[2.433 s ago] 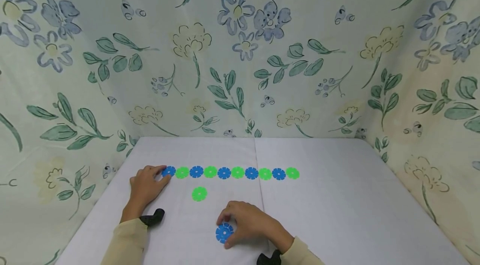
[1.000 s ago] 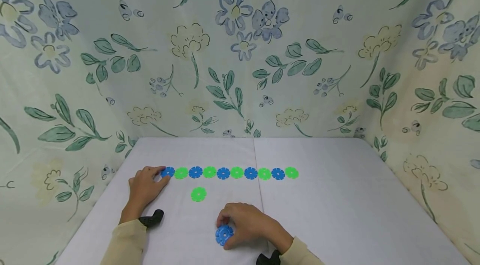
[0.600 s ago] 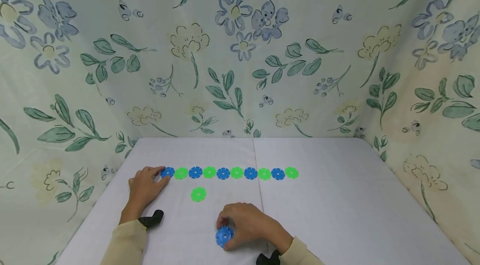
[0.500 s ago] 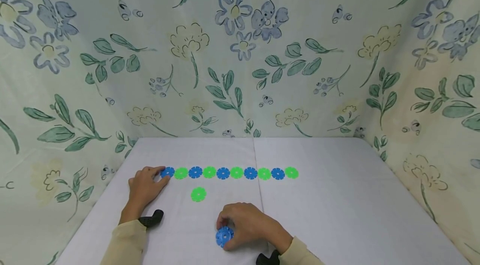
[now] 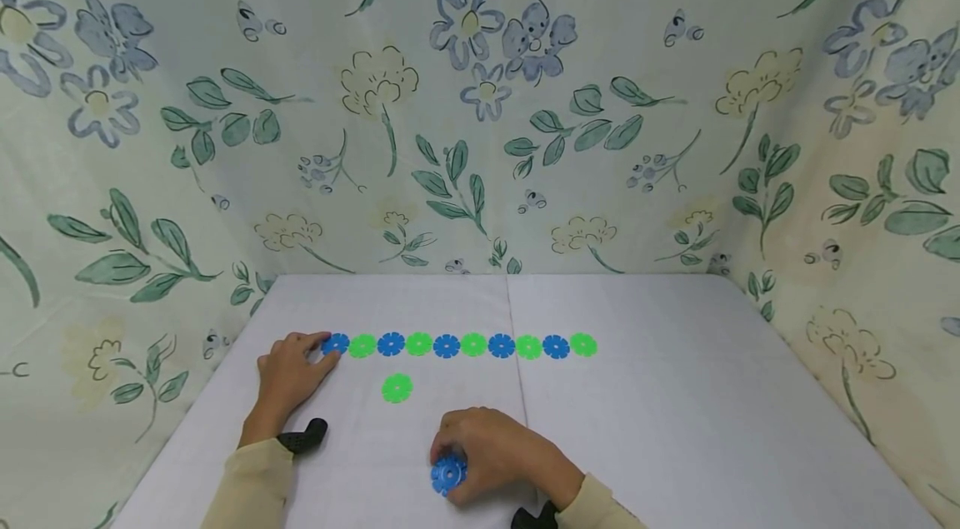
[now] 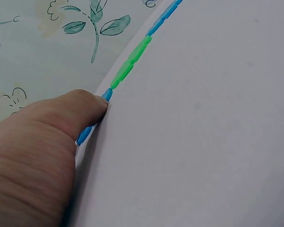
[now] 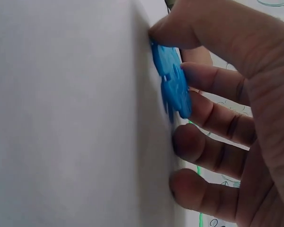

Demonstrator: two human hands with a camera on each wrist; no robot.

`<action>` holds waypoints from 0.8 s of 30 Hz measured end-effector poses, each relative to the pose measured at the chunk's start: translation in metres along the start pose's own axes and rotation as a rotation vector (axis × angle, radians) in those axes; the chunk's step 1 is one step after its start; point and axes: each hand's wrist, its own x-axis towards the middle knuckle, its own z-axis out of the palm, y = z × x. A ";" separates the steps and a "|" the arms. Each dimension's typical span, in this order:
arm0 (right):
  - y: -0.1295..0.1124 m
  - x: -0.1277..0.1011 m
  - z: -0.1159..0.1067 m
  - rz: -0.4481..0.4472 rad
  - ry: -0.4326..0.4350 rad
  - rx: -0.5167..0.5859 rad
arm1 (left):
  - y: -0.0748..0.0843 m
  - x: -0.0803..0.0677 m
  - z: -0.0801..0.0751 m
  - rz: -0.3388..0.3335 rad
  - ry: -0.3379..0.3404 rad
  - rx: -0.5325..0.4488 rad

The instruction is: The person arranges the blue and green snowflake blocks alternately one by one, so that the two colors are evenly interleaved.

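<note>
At the left end of a row on the table, my left hand (image 5: 296, 371) holds a blue notched plastic disc (image 5: 337, 344) between thumb and fingers. In the left wrist view the thumb (image 6: 80, 111) rests on that disc's near edge. My right hand (image 5: 495, 450), close to the table's front, pinches another blue notched disc (image 5: 448, 475) by thumb and fingertips. Seen from the right wrist, this blue disc (image 7: 173, 78) is a little tilted, and a second blue edge shows beneath it; whether it is a separate disc I cannot tell.
The row of alternating blue and green discs (image 5: 473, 345) runs rightward to a green disc (image 5: 583, 345). A single green disc (image 5: 397, 388) lies in front of the row. White cloth covers the table (image 5: 675, 412), and a floral curtain (image 5: 480, 179) hangs behind.
My right hand has shifted slightly toward the front edge with its blue disc, whose face now looks different, with a raised ring. My left hand and the row have stayed in place.
</note>
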 end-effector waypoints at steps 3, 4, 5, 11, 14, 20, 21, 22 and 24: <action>0.000 0.000 0.000 -0.026 0.008 -0.042 | 0.000 0.000 0.000 -0.002 -0.002 -0.001; 0.000 0.000 0.000 -0.035 0.014 -0.061 | 0.000 0.000 -0.001 -0.004 -0.003 -0.001; 0.000 0.000 0.000 -0.044 0.022 -0.082 | 0.000 0.000 -0.001 -0.005 -0.003 -0.001; 0.002 -0.001 0.001 -0.075 0.058 -0.170 | -0.001 0.001 0.001 -0.006 -0.012 -0.003; 0.005 -0.001 0.001 -0.078 0.068 -0.165 | -0.002 0.001 0.001 -0.005 -0.010 -0.005; 0.008 -0.003 -0.001 -0.097 0.112 -0.103 | -0.001 0.001 0.000 -0.005 -0.002 -0.002; 0.009 -0.004 -0.002 -0.102 0.120 -0.088 | -0.001 0.001 0.001 -0.005 -0.003 -0.001; 0.009 -0.004 -0.002 -0.105 0.128 -0.076 | -0.001 0.001 0.001 -0.006 -0.003 -0.002; 0.010 -0.004 -0.004 -0.106 0.134 -0.042 | -0.001 0.001 0.001 -0.011 -0.004 -0.002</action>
